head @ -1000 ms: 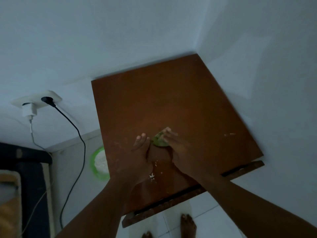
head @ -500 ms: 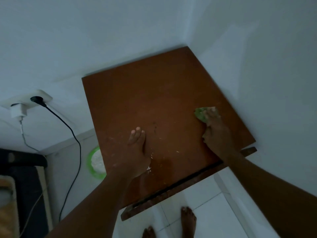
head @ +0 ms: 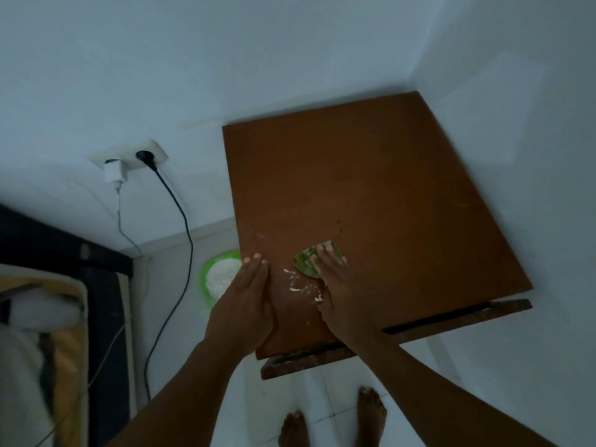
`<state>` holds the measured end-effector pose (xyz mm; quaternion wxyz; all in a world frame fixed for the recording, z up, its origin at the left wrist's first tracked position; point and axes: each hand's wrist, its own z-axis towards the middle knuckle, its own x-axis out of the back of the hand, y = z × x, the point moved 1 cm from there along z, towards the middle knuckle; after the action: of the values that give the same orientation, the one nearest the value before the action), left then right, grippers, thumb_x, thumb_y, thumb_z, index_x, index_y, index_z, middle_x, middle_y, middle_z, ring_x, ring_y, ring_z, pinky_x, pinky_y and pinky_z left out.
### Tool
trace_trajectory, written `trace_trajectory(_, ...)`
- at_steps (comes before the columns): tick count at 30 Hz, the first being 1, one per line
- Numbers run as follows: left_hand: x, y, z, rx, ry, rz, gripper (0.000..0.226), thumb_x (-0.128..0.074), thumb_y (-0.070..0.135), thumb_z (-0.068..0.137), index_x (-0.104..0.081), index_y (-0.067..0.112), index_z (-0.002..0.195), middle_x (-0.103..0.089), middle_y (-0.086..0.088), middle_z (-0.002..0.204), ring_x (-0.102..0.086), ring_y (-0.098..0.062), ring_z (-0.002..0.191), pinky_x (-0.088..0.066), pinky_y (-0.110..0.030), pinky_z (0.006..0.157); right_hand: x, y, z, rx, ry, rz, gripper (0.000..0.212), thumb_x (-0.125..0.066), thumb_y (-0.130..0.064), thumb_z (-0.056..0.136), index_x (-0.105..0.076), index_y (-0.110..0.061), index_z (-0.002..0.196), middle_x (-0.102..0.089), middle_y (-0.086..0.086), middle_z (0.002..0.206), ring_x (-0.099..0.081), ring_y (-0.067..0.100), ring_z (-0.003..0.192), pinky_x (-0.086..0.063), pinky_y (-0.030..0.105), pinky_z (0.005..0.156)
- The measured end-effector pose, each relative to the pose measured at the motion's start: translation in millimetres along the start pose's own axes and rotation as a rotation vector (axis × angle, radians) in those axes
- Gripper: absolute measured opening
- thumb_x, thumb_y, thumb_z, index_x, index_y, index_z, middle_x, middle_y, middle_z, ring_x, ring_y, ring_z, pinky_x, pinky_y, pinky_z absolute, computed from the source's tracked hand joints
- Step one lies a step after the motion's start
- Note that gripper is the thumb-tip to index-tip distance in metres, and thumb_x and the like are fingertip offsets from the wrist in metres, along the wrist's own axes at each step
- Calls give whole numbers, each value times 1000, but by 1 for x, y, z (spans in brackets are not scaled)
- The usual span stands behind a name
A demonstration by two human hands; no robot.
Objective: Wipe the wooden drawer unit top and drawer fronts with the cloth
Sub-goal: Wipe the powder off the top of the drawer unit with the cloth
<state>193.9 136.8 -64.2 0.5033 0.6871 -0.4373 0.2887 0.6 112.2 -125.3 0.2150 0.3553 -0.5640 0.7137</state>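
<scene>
The wooden drawer unit [head: 387, 195] stands in the room's corner, its brown top seen from above. A small green cloth [head: 308, 261] lies on the near left part of the top. My right hand [head: 338, 291] presses flat on the cloth, fingers covering most of it. My left hand [head: 245, 304] rests flat at the top's left edge, fingers together, holding nothing. White crumbs [head: 298, 285] lie on the wood between my hands. The top drawer's front edge [head: 419, 333] juts out below the top; the drawer fronts are hidden.
A green bowl [head: 219, 279] with white contents sits on the floor left of the unit. A wall socket [head: 142, 156] holds a white charger and a black cable [head: 180, 240] that hangs down. A bed edge [head: 48, 317] is at left. My bare feet [head: 332, 421] stand on white tiles.
My right hand swept the cloth from the middle to the right side of the top, then back to the near left. My left hand stayed near the left edge. The view shifted left.
</scene>
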Motion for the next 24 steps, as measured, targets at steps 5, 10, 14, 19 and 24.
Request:
trace_trajectory(5, -9, -26, -43, 26, -29, -31, 72, -33, 28, 90, -6, 21, 156, 4, 4, 163, -20, -17, 147, -41, -31, 107, -20, -32, -9, 89, -51, 54, 59, -44, 4, 84, -50, -7, 141, -39, 5, 155, -30, 19, 148, -29, 49, 118)
trace_trajectory(10, -25, -21, -55, 32, -53, -110, 82, -44, 23, 90, 6, 20, 155, 22, 6, 160, -54, -21, 117, -49, -24, 81, 21, -7, 31, -120, 120, 84, 63, -53, 11, 89, -49, -20, 143, -38, -6, 154, -54, 29, 130, -50, 46, 103)
trace_trajectory(14, -40, -7, -55, 3, -57, -126, 81, -35, 31, 87, 6, 12, 155, 23, -2, 159, -3, -29, 150, -30, -39, 117, 38, 22, 60, -233, 152, 8, 57, -49, 14, 89, -53, -12, 140, -47, 6, 150, -44, 14, 136, -45, 38, 109)
trace_trajectory(19, -47, 7, -53, 10, -53, -76, 77, -36, 32, 90, -1, 8, 154, 12, -8, 163, 11, -33, 149, -14, -44, 121, 30, 22, 53, -124, 115, -81, 56, -52, 14, 86, -54, -7, 138, -47, 8, 151, -37, 21, 143, -32, 33, 118)
trace_trajectory(24, -42, 19, -53, 59, -74, -91, 81, -35, 37, 85, -5, 8, 154, 8, -8, 163, 8, -37, 148, -20, -50, 119, 31, 25, 52, -76, 104, -127, 57, -51, 12, 86, -53, -6, 140, -47, 11, 150, -38, 23, 143, -34, 39, 117)
